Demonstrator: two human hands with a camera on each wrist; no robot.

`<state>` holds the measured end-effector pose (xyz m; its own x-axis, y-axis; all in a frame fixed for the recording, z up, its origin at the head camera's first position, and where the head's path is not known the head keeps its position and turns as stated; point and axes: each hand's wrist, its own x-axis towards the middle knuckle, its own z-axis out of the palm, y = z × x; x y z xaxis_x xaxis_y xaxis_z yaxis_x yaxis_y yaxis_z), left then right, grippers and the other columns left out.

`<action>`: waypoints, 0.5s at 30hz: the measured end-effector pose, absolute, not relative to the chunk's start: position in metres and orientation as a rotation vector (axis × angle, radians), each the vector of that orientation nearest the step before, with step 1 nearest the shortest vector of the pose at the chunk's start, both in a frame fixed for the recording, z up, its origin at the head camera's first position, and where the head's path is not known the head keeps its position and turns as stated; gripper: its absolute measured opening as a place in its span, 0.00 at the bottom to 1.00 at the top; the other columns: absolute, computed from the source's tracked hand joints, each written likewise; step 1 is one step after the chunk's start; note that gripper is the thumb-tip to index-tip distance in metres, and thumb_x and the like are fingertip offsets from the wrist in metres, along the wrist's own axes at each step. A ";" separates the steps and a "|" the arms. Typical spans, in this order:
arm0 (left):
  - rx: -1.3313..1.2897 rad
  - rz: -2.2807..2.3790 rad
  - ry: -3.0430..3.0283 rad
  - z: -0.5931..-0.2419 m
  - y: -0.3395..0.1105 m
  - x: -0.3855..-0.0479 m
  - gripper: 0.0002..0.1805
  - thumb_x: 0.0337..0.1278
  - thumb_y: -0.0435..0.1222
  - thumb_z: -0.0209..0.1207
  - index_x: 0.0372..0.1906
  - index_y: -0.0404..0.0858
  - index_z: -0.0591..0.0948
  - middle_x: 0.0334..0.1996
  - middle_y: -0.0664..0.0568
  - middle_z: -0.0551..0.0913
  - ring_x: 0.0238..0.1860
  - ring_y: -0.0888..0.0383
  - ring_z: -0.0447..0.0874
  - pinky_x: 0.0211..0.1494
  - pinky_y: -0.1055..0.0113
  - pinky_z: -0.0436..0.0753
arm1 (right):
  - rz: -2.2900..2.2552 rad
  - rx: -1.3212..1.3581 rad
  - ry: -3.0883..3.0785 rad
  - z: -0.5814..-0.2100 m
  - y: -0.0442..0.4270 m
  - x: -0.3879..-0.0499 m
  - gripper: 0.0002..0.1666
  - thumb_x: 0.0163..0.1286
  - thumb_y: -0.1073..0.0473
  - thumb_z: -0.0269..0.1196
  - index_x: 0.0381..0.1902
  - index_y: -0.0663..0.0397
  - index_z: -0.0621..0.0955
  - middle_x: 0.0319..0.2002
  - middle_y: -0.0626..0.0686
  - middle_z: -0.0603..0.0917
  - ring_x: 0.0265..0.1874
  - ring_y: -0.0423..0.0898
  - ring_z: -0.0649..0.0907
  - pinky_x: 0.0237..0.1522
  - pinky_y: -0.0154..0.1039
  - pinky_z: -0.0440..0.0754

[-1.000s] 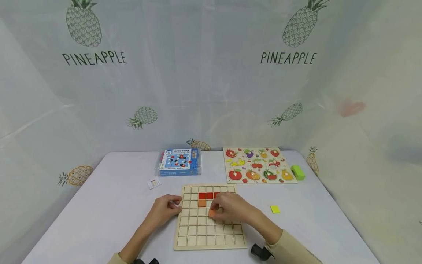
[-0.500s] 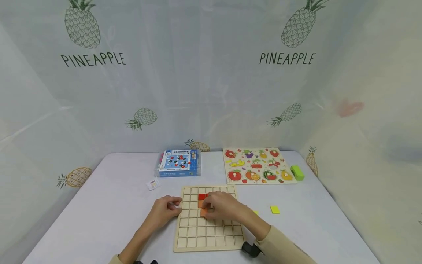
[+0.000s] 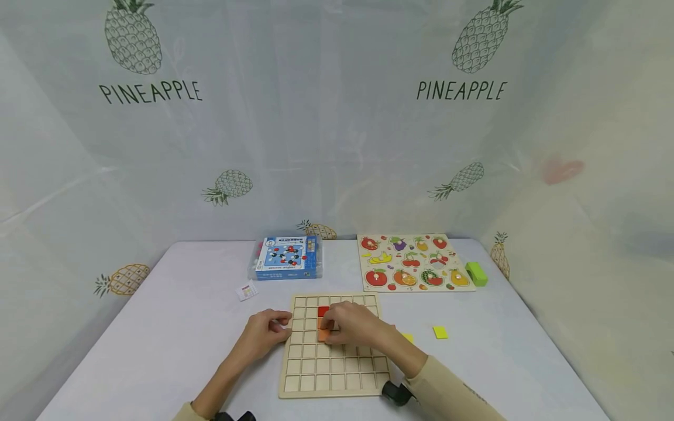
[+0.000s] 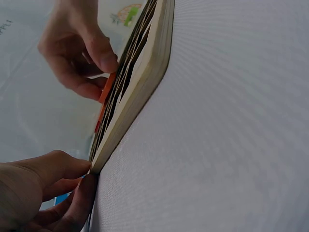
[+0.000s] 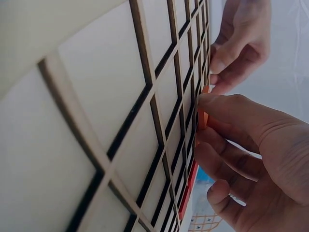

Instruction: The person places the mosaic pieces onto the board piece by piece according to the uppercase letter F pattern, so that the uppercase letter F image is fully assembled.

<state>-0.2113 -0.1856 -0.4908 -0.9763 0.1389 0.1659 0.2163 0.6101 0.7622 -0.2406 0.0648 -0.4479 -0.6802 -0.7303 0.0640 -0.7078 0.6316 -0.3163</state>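
table in the head view carries a gridded wooden board, well in from the surface's far edge and roughly midway between its left and right edges; the right hand reaches over the board from its right edge and pinches an orange tile between thumb and fingertips; that tile is over the third column from the board's left edge, next to another orange tile, with a red tile beyond it; the left hand lies at the board's left edge, fingers loosely bent, thumb and fingertips touching the rim; two yellow tiles lie off the board's right edge, one partly behind the right forearm; along the surface's far edge are a blue boxed set, left of the middle, and a fruit puzzle, right of it; a green block sits beside the puzzle, near the surface's far right corner; a small card lies near the box;

in the left wrist view, the left hand's thumb and fingertips touch the rim, apart from the near left corner; past it, the right hand grips the orange tile at the board's face;

in the right wrist view, thumb and fingers hold that tile against the grid; whether it is seated cannot be told.
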 end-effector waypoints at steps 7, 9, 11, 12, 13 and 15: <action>-0.307 -1.330 -2.732 -0.492 -0.186 -0.212 0.17 0.47 0.31 0.70 0.46 0.34 0.86 0.34 0.50 0.85 0.28 0.69 0.79 0.32 0.75 0.79 | -0.482 -1.189 2.772 -0.448 0.063 -0.240 0.13 0.59 0.52 0.72 0.42 0.44 0.87 0.36 0.40 0.84 0.33 0.33 0.78 0.36 0.26 0.77; -0.302 -1.333 -2.733 -0.493 -0.186 -0.212 0.17 0.47 0.31 0.70 0.46 0.35 0.86 0.34 0.51 0.85 0.28 0.69 0.79 0.32 0.75 0.78 | -0.478 -1.183 2.773 -0.447 0.063 -0.240 0.13 0.58 0.52 0.72 0.42 0.44 0.87 0.36 0.39 0.84 0.33 0.33 0.78 0.36 0.27 0.77; -0.294 -1.338 -2.737 -0.493 -0.186 -0.212 0.17 0.47 0.31 0.71 0.46 0.35 0.86 0.34 0.51 0.85 0.28 0.69 0.79 0.32 0.75 0.78 | -0.476 -1.180 2.774 -0.448 0.062 -0.240 0.13 0.58 0.51 0.72 0.42 0.44 0.87 0.37 0.39 0.84 0.34 0.33 0.78 0.37 0.27 0.77; -0.290 -1.337 -2.739 -0.493 -0.186 -0.212 0.17 0.47 0.31 0.71 0.46 0.35 0.86 0.33 0.51 0.85 0.28 0.68 0.79 0.32 0.75 0.78 | -0.474 -1.180 2.775 -0.448 0.062 -0.240 0.13 0.58 0.51 0.72 0.42 0.44 0.87 0.37 0.39 0.84 0.34 0.33 0.78 0.37 0.27 0.77; -0.288 -1.335 -2.741 -0.493 -0.186 -0.212 0.17 0.47 0.31 0.71 0.46 0.35 0.86 0.33 0.52 0.85 0.28 0.68 0.79 0.32 0.75 0.78 | -0.472 -1.182 2.777 -0.448 0.062 -0.240 0.13 0.58 0.51 0.72 0.42 0.43 0.87 0.37 0.39 0.84 0.34 0.33 0.78 0.37 0.27 0.77; -0.286 -1.334 -2.743 -0.493 -0.186 -0.213 0.17 0.47 0.31 0.71 0.46 0.35 0.86 0.33 0.52 0.85 0.28 0.68 0.79 0.32 0.75 0.78 | -0.480 -1.185 2.774 -0.447 0.063 -0.240 0.13 0.58 0.51 0.72 0.42 0.44 0.87 0.37 0.39 0.85 0.34 0.33 0.79 0.37 0.27 0.77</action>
